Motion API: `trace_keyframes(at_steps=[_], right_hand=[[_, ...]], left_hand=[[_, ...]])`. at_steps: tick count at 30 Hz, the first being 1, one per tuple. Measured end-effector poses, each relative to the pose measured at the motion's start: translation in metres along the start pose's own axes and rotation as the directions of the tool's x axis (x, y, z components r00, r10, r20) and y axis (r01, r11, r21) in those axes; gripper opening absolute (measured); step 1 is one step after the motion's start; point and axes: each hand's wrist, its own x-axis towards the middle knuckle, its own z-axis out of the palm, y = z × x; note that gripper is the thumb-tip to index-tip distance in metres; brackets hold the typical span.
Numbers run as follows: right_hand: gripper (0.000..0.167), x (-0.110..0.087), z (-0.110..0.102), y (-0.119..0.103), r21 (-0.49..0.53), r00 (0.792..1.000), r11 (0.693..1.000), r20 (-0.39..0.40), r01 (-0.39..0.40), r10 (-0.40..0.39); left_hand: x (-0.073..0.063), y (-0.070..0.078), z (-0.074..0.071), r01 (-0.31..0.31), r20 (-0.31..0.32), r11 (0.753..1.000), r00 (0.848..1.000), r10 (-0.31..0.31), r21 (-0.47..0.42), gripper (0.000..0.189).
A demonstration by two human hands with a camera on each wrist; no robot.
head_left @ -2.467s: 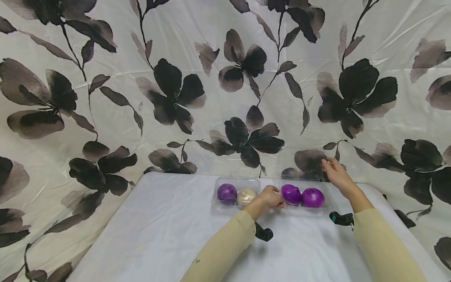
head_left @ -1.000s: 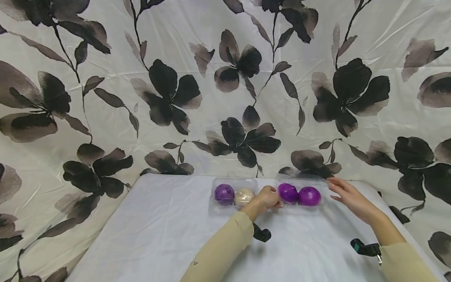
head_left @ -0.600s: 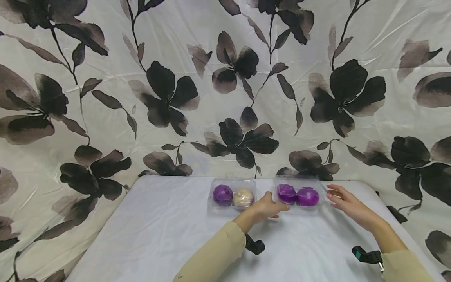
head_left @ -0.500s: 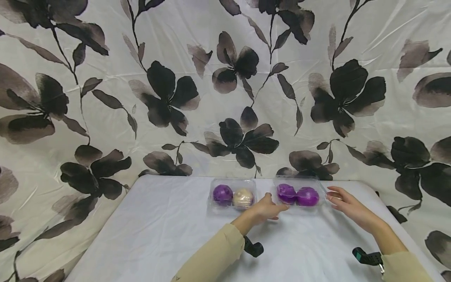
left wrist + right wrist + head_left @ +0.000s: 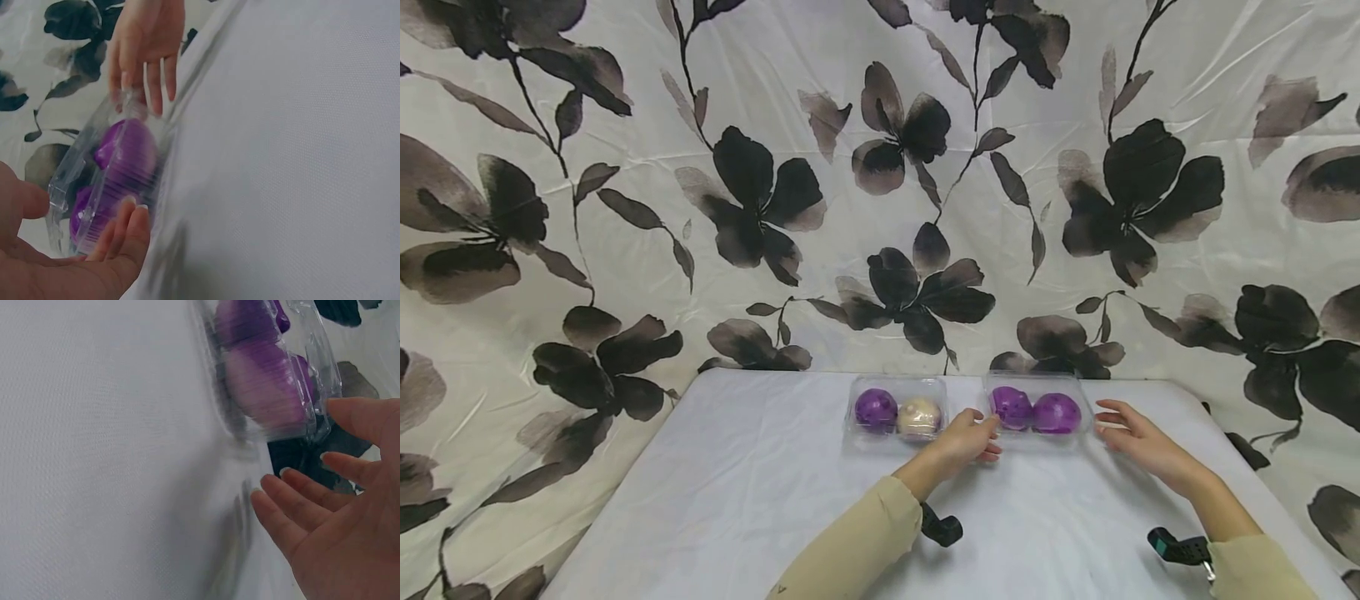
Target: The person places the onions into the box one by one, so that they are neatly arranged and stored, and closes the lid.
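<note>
On the far part of the table, a clear plastic box (image 5: 1036, 383) holds two purple onions (image 5: 1057, 414), its lid lying over them. My left hand (image 5: 961, 437) is at the box's left end, fingers extended and thumb apart; in the left wrist view, the fingertips lie by its near side, and contact is unclear. At the other end is my right hand (image 5: 1138, 437), fingers loosely spread. In the right wrist view, its lower fingers stand apart from the box, while the thumb is close to the lid's corner.
Left of this box stands a second clear plastic box (image 5: 897, 385) with a purple onion (image 5: 876, 410) and a cream-coloured onion (image 5: 919, 417). A white cloth covers the table (image 5: 730, 483). Behind its far edge hangs a floral curtain (image 5: 820, 208).
The right hand has come down from the raised lid, which now lies over the purple onions. My left hand has let go of the box's left edge and shifted slightly nearer.
</note>
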Motion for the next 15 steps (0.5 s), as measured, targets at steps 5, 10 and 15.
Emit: trace_keyframes(at_steps=[5,10,15], right_hand=[[0.065,0.0006,0.0013,0.0012,0.002,1.000,1.000,-0.009,-0.017,0.017],[0.061,0.0007,0.0008,0.0030,0.026,1.000,0.999,-0.004,-0.020,0.021],[0.057,0.0007,0.0029,0.0046,0.121,1.000,0.993,0.009,-0.010,0.009]], left_hand=[[0.0025,0.0008,0.0024,0.003,-0.008,1.000,1.000,-0.003,-0.019,0.046],[0.0040,0.0023,0.0053,0.001,0.003,0.998,1.000,-0.001,-0.068,0.044],[0.0068,0.0006,0.0097,0.015,0.001,0.991,1.000,-0.015,-0.132,0.042]])
